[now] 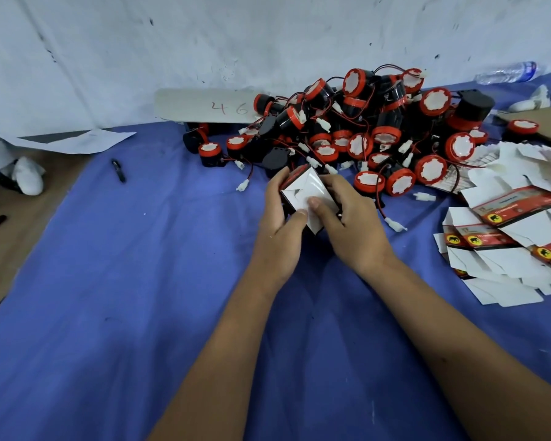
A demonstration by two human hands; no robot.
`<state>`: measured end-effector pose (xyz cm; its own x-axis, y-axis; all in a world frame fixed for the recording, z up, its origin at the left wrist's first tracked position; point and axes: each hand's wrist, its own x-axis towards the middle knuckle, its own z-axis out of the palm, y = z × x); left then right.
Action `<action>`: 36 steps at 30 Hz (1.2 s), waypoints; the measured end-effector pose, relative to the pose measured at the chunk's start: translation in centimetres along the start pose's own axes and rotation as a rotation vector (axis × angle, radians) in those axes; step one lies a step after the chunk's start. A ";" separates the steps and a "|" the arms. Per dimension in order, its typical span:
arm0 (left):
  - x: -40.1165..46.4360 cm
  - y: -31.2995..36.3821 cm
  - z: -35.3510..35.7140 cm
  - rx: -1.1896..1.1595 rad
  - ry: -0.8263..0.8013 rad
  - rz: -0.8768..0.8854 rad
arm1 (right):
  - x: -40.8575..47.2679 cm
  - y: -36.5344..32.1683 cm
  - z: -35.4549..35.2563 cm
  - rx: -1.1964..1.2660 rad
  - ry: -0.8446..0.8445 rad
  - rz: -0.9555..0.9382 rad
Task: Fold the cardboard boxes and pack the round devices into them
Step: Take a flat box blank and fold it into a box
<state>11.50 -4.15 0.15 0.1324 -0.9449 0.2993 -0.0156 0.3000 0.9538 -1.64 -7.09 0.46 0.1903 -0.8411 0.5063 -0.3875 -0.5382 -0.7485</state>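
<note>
A small cardboard box [303, 192], white inside with red and black outer faces, is held over the blue cloth at the centre. My left hand [279, 224] grips its left side, thumb on a white flap. My right hand [347, 224] grips its right side, with the thumb pressing the same flap. Behind the box lies a big heap of round black devices [363, 128] with red rims, white faces and red-black wires. A stack of flat unfolded boxes [506, 237] lies at the right.
The blue cloth [140, 281] covers the work surface. A black pen [119, 170] lies at the left. A white card marked 46 [204, 105] leans at the wall. A plastic bottle [506, 72] lies at the far right, and brown cardboard [547, 125] is beside it.
</note>
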 end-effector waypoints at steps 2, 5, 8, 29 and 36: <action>0.1 0.0 0.0 0.021 -0.010 0.021 | 0.0 0.0 -0.1 -0.023 0.006 0.003; 0.0 -0.3 0.2 0.056 -0.040 0.037 | 0.0 0.1 0.0 -0.044 0.012 0.025; -0.1 -0.5 0.2 0.075 -0.053 0.048 | 0.0 0.1 0.0 -0.050 0.037 0.045; 0.1 -0.1 -0.6 0.323 0.041 0.132 | 0.3 0.3 -1.6 0.378 -0.112 0.277; 0.2 0.1 -1.0 0.249 0.052 0.081 | 0.4 0.1 -2.1 0.594 -0.148 0.300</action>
<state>12.50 -4.17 0.30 0.1718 -0.9089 0.3799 -0.2704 0.3273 0.9054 -3.51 -7.41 1.51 0.2893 -0.9345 0.2074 0.1100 -0.1828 -0.9770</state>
